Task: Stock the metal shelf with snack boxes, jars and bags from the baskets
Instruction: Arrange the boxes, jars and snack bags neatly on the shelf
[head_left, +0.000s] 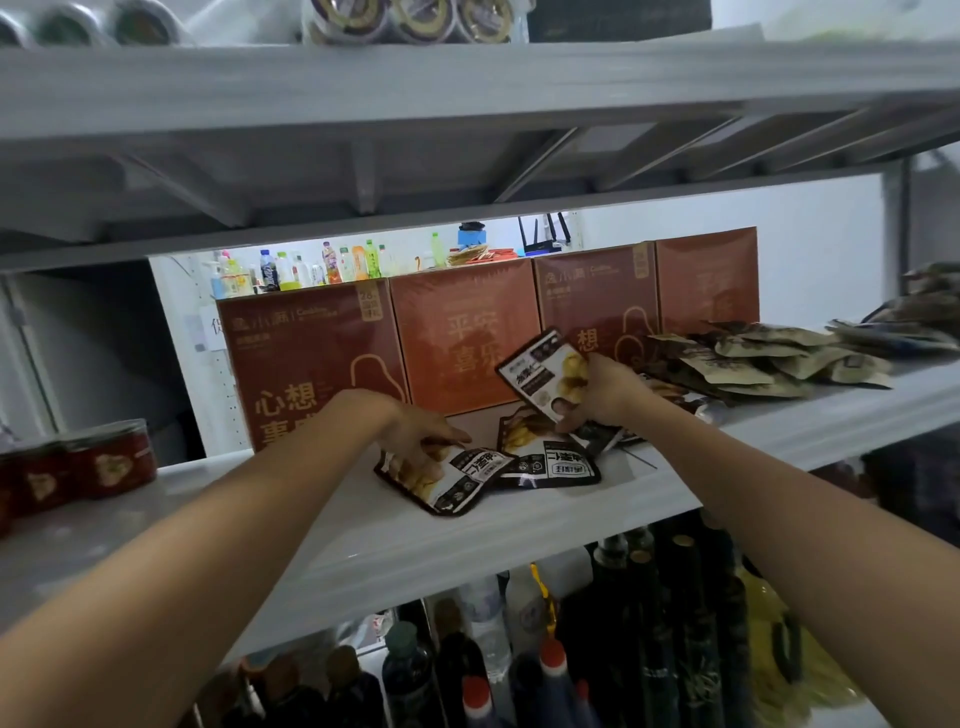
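Snack bag (540, 374), black with pale printing, is held tilted in the curled fingers of the right hand (597, 389), just above the metal shelf (363, 535). The left hand (415, 431) rests loosely bent fingers on a second bag (449, 483) lying flat beneath it. A third bag (550, 465) lies between the hands. Red-brown boxes (467, 338) stand just behind both.

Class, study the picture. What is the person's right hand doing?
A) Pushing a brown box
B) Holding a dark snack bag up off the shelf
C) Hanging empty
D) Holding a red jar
B: the right hand grips a dark snack bag, tilted and raised above the shelf, in front of the brown boxes.
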